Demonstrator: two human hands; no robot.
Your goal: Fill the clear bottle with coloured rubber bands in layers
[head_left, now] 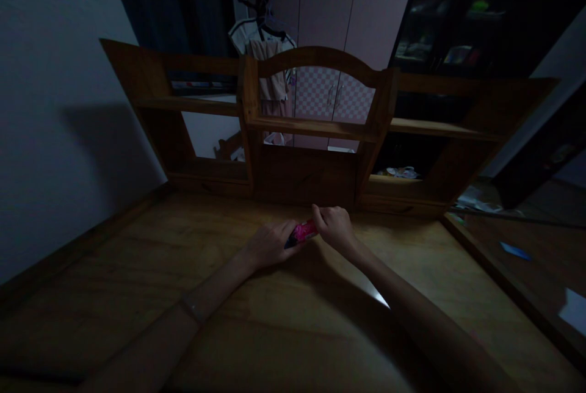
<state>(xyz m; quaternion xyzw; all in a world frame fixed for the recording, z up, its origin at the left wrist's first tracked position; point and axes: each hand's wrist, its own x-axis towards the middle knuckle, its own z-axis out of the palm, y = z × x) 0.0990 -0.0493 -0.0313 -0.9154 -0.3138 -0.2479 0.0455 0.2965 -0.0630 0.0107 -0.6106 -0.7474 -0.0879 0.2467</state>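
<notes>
Between my two hands, just above the wooden desk (pixel 256 332), is a small pink and dark packet (pixel 304 232) with printing on it. My left hand (pixel 270 243) grips its left, dark end, fingers and thumb closed around it. At the other end, my right hand (pixel 336 226) is closed on the packet, the thumb lying along the top. My fingers hide both ends, and the dim light leaves the packet's exact kind unclear.
A wooden shelf unit (pixel 315 130) stands along the desk's back edge. To the left rises a pale wall (pixel 68 124). Clothes (pixel 270 57) hang on a rack behind, before a pink wardrobe (pixel 329 8). On a brown surface at right lie a blue card (pixel 515 251) and white paper (pixel 574 310).
</notes>
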